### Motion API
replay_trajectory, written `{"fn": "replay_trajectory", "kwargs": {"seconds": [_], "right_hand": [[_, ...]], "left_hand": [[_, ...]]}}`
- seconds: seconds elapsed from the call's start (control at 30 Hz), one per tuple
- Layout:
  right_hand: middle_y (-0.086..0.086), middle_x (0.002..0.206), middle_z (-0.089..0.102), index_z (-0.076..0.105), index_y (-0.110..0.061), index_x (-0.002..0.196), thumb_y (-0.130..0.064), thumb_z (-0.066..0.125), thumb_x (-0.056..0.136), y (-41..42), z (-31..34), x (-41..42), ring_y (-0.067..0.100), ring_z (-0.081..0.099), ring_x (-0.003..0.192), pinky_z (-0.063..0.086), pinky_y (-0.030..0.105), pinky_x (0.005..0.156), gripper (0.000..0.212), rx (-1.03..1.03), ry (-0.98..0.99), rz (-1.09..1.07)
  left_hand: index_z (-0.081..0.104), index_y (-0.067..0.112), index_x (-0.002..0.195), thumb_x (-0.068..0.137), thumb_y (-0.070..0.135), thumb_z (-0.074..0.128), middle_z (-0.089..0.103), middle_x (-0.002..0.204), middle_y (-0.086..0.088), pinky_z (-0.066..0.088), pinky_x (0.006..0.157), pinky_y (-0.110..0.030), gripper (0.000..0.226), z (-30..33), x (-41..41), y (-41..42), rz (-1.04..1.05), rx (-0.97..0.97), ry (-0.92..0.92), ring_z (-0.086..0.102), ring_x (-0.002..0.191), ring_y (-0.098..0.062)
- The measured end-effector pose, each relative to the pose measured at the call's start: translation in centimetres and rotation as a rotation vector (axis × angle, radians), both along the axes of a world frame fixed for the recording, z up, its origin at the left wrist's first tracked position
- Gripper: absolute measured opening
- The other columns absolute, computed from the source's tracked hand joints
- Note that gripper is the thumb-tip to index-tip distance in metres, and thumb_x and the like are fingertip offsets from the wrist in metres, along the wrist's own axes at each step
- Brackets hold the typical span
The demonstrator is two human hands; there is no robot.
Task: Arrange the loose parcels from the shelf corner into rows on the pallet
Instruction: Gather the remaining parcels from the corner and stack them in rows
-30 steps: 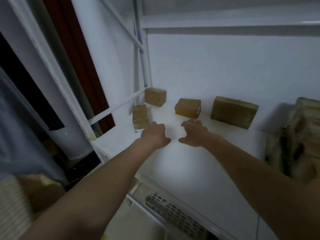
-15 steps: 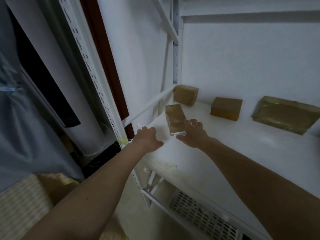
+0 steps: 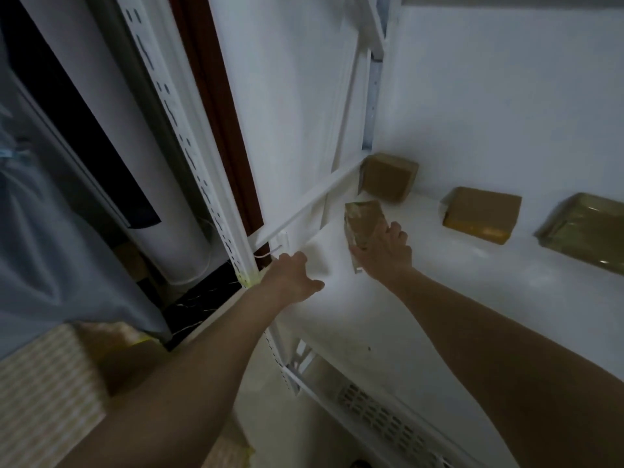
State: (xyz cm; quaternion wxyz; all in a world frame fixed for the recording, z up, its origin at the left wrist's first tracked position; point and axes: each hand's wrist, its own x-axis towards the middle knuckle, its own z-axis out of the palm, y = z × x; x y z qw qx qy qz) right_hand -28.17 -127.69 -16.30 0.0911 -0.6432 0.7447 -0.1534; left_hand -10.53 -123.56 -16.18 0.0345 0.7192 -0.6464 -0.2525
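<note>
Parcel in hand: your right hand (image 3: 383, 253) sits at mid-frame on the small taped parcel (image 3: 363, 220), which stands tilted on the white shelf (image 3: 456, 298); your fingers wrap its right side and lower end, so this grip is closed on it.
Parcel position: it lies just left of and above your right palm, its far end pointing to the upper middle of the frame, its near white-edged corner showing below your thumb.
Left hand: your left hand (image 3: 292, 276) rests left of centre at the shelf's front left corner, beside the perforated upright (image 3: 189, 146); the fingers are curled loosely with nothing in them, and this grip is well apart from the parcel.
Corner parcel: a brown box (image 3: 388, 177) sits in the back corner, just beyond the held parcel, not touching it.
Middle parcel: a second brown box (image 3: 481, 214) lies against the back wall, right of your right hand and apart from it.
Right parcel: a glossy wrapped parcel (image 3: 584, 231) lies at the right edge of the frame, farthest from both hands.
Lower left: a pale patterned surface (image 3: 44, 393) shows under your left forearm; you cannot tell what it is.
</note>
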Motion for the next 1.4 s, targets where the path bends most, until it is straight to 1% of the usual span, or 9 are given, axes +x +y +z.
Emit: {"fn": "replay_trajectory", "kwargs": {"seconds": [0.3, 0.43, 0.53, 0.63, 0.77, 1.07, 1.27, 1.33, 1.4], "right_hand": [[0.016, 0.121, 0.039, 0.037, -0.009, 0.131, -0.049, 0.058, 0.081, -4.5, -0.8, -2.5, 0.034, 0.042, 0.111, 0.042, 0.04, 0.086, 0.068, 0.131, -0.125, 0.017], [0.01, 0.104, 0.058, 0.055, -0.006, 0.119, -0.038, 0.055, 0.087, -5.5, 0.4, -5.1, 0.026, 0.058, 0.09, 0.05, 0.036, 0.082, 0.045, 0.187, -0.716, -0.074], [0.013, 0.106, 0.062, 0.057, -0.011, 0.105, -0.034, 0.058, 0.088, -4.8, 1.2, -6.9, 0.027, 0.063, 0.088, 0.055, 0.047, 0.084, 0.029, 0.282, -1.267, -0.269], [0.019, 0.114, 0.058, 0.056, -0.014, 0.104, -0.025, 0.059, 0.085, -3.5, 2.1, -8.1, 0.036, 0.06, 0.104, 0.05, 0.053, 0.091, 0.022, 0.395, -1.628, -0.341], [0.021, 0.116, 0.057, 0.057, -0.013, 0.109, -0.024, 0.048, 0.086, -1.3, 3.3, -8.9, 0.04, 0.057, 0.104, 0.053, 0.051, 0.081, 0.027, 0.406, -1.913, -0.344], [0.022, 0.115, 0.063, 0.061, -0.011, 0.115, -0.039, 0.025, 0.095, 5.3, 4.1, -8.8, 0.036, 0.06, 0.099, 0.055, 0.04, 0.068, 0.049, 0.401, -1.984, -0.331], [0.021, 0.107, 0.064, 0.06, -0.009, 0.12, -0.043, 0.02, 0.094, 9.7, 4.5, -8.5, 0.037, 0.062, 0.096, 0.054, 0.026, 0.054, 0.058, 0.389, -2.002, -0.331], [0.024, 0.104, 0.066, 0.061, -0.008, 0.115, -0.04, 0.022, 0.096, 11.1, 4.9, -8.9, 0.037, 0.063, 0.095, 0.055, 0.028, 0.055, 0.054, 0.347, -1.927, -0.385], [0.024, 0.104, 0.065, 0.057, -0.007, 0.11, -0.033, 0.026, 0.098, 12.3, 5.3, -9.4, 0.035, 0.064, 0.091, 0.055, 0.034, 0.065, 0.043, 0.252, -1.615, -0.497]], "left_hand": [[0.034, 0.017, 0.145, 0.084, 0.047, 0.065, 0.039, 0.141, -0.01, 0.046, 0.1, -0.042, 0.075, -0.4, -2.0, -4.4, 0.016, 0.057, 0.036, 0.043, 0.127, -0.03], [0.029, 0.015, 0.146, 0.082, 0.044, 0.069, 0.04, 0.141, -0.01, 0.046, 0.1, -0.041, 0.081, 0.1, -3.3, -5.9, 0.001, 0.048, 0.094, 0.044, 0.127, -0.029], [0.02, 0.015, 0.15, 0.076, 0.043, 0.076, 0.04, 0.143, -0.01, 0.044, 0.103, -0.041, 0.097, 0.7, -4.1, -6.4, 0.004, 0.055, 0.185, 0.043, 0.129, -0.029], [0.017, 0.015, 0.151, 0.066, 0.043, 0.084, 0.039, 0.144, -0.008, 0.043, 0.104, -0.041, 0.112, 1.5, -4.9, -6.6, -0.025, 0.051, 0.305, 0.041, 0.131, -0.026], [0.003, 0.021, 0.153, 0.056, 0.044, 0.089, 0.019, 0.157, -0.004, 0.03, 0.114, -0.044, 0.132, 3.1, -6.4, -6.3, -0.092, 0.03, 0.444, 0.023, 0.143, -0.023], [-0.012, 0.016, 0.152, 0.058, 0.019, 0.091, 0.02, 0.154, 0.007, 0.024, 0.101, -0.021, 0.139, 4.3, -8.9, -2.7, -0.198, -0.142, 0.787, 0.021, 0.125, 0.002], [0.01, 0.013, 0.152, 0.049, 0.023, 0.095, 0.04, 0.135, 0.012, 0.037, 0.101, -0.017, 0.133, 5.6, -10.6, -0.7, -0.295, -0.318, 0.819, 0.038, 0.123, -0.005], [0.019, 0.015, 0.148, 0.05, 0.026, 0.095, 0.041, 0.129, 0.013, 0.037, 0.085, -0.002, 0.125, 5.7, -11.1, -0.3, -0.346, -0.337, 0.818, 0.041, 0.116, -0.003], [0.023, 0.016, 0.146, 0.043, 0.037, 0.095, 0.041, 0.139, 0.0, 0.043, 0.09, -0.007, 0.127, 5.6, -11.6, 0.2, -0.399, -0.323, 0.801, 0.042, 0.122, -0.009]]}}
